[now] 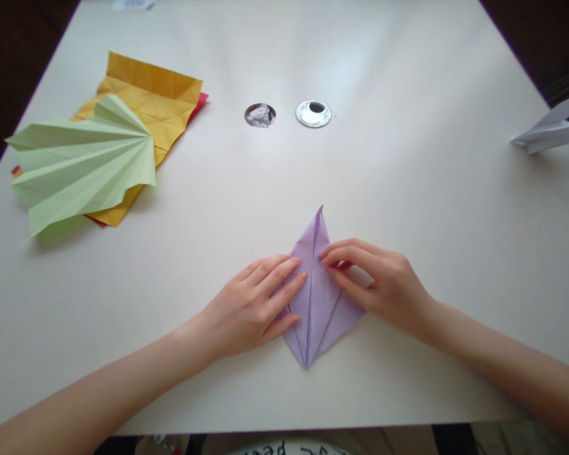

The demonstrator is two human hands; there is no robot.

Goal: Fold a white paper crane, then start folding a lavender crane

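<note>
A lilac paper (315, 303), folded into a long kite shape with sharp tips at both ends, lies flat on the white table (408, 189) near the front edge. My left hand (253, 306) rests flat on its left half, fingers stretched across the paper. My right hand (377, 278) presses down on its right half, fingertips at the centre crease. Neither hand lifts the paper off the table.
At the back left lies a pale green pleated paper fan (83, 164) on top of creased yellow (156, 104) and red sheets. Two round holes (260, 115) (313, 114) sit in the table's middle. A white folded paper shape (552, 131) lies at the right edge.
</note>
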